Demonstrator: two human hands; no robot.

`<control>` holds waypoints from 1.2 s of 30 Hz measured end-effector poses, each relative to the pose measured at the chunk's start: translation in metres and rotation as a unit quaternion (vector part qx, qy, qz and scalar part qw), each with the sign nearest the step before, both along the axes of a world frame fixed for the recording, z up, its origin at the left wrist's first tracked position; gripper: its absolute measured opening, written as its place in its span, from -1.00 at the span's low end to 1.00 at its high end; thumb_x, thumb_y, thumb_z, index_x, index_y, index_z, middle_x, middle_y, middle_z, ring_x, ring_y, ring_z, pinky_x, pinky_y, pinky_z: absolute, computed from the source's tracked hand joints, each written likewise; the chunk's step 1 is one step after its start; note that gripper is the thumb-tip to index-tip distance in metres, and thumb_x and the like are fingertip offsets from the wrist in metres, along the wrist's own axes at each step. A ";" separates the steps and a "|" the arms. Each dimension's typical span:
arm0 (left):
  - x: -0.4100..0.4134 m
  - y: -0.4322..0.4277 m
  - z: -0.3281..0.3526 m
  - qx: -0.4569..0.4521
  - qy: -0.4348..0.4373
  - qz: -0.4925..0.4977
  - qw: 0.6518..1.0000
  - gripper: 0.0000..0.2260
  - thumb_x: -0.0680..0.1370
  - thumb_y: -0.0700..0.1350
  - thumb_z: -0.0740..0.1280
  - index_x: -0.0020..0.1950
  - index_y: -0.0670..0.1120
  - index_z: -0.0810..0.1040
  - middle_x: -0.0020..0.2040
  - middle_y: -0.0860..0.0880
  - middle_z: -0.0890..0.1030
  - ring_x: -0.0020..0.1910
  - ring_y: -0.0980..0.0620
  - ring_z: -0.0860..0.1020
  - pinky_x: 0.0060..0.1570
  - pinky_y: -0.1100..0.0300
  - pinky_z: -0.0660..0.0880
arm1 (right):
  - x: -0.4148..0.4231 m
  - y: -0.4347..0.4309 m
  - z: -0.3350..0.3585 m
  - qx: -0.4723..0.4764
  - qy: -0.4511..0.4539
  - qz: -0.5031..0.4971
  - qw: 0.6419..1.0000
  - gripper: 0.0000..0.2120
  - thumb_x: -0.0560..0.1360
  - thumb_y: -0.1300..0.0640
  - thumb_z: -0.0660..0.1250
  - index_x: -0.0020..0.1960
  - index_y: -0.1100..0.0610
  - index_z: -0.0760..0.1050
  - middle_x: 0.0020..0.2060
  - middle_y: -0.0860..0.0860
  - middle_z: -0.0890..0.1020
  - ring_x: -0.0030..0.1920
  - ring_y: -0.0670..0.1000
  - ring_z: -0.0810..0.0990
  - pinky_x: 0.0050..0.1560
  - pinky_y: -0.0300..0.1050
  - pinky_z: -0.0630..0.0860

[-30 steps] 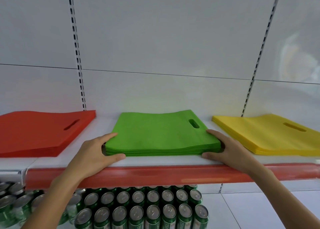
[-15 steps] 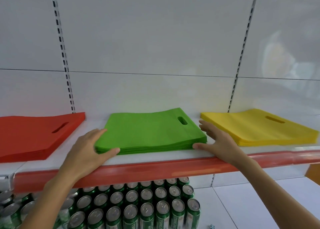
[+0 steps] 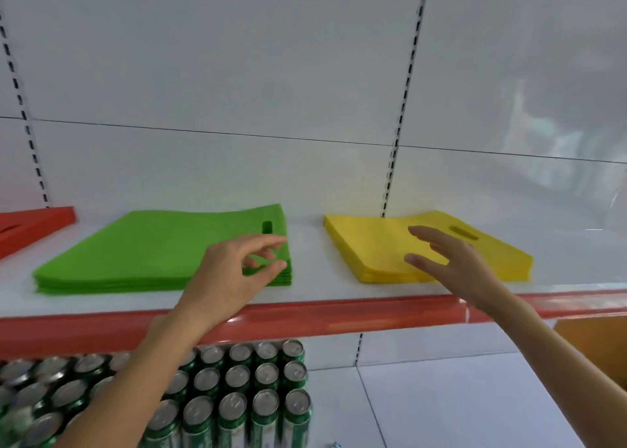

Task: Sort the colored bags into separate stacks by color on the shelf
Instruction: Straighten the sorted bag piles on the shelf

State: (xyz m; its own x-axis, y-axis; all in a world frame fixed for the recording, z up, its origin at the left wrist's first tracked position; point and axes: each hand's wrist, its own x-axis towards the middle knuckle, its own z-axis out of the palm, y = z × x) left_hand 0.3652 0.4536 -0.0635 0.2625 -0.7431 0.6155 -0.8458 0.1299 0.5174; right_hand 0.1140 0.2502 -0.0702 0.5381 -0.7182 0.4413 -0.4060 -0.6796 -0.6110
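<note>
Three flat stacks of bags lie on the white shelf (image 3: 315, 244). A green stack (image 3: 152, 250) is in the middle, a yellow stack (image 3: 383, 244) to its right, and a red stack (image 3: 30, 227) is cut off at the left edge. My left hand (image 3: 234, 274) hovers in front of the green stack's right front corner, fingers loosely curved and holding nothing. My right hand (image 3: 451, 261) is spread with straight fingers over the yellow stack's front part; contact cannot be told.
The shelf has a red front rail (image 3: 339, 315) and a white slotted back panel (image 3: 400, 108). Several green drink cans (image 3: 237, 396) stand packed on the lower shelf at left. An orange-brown box corner (image 3: 597, 345) shows at lower right.
Both hands have let go of the green stack's sides and moved right. My left hand is now at its right corner; my right hand has reached the yellow stack. The view panned right.
</note>
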 end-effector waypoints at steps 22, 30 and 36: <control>-0.113 -0.125 -0.023 0.136 -0.017 0.094 0.986 -0.66 0.41 0.02 0.45 0.18 0.06 0.58 0.20 0.04 0.56 -0.01 0.17 0.47 0.01 0.31 0.32 | -0.156 -0.148 -0.003 0.015 0.104 -0.017 0.994 -0.55 0.24 0.07 0.59 0.06 -0.17 0.54 0.07 -0.14 0.53 0.08 -0.09 0.47 0.02 -0.32 0.25; -0.120 -0.123 -0.021 0.125 -0.005 0.108 0.986 -0.57 0.42 0.06 0.43 0.28 0.03 0.51 0.25 0.02 0.53 0.09 0.15 0.47 0.09 0.28 0.33 | -0.157 -0.148 -0.002 0.010 0.133 -0.041 0.990 -0.51 0.28 0.03 0.56 0.18 -0.11 0.53 0.09 -0.13 0.51 0.06 -0.09 0.39 0.04 -0.24 0.23; -0.102 -0.083 -0.005 0.099 0.055 0.099 0.989 -0.56 0.42 -0.01 0.42 0.29 0.02 0.49 0.16 0.03 0.56 0.04 0.23 0.52 0.09 0.45 0.35 | -0.149 -0.127 0.010 -0.059 0.214 -0.029 0.975 -0.20 0.17 -0.39 0.41 0.33 -0.06 0.43 0.41 -0.02 0.34 0.41 0.04 0.29 0.37 -0.11 0.19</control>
State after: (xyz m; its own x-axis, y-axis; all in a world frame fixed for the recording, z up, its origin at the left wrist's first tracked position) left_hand 0.2628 0.3702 -0.0683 0.4723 -0.7731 0.4233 -0.7815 -0.1452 0.6068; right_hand -0.0350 0.1237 -0.0602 0.6508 -0.7111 0.2660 -0.6468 -0.7027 -0.2963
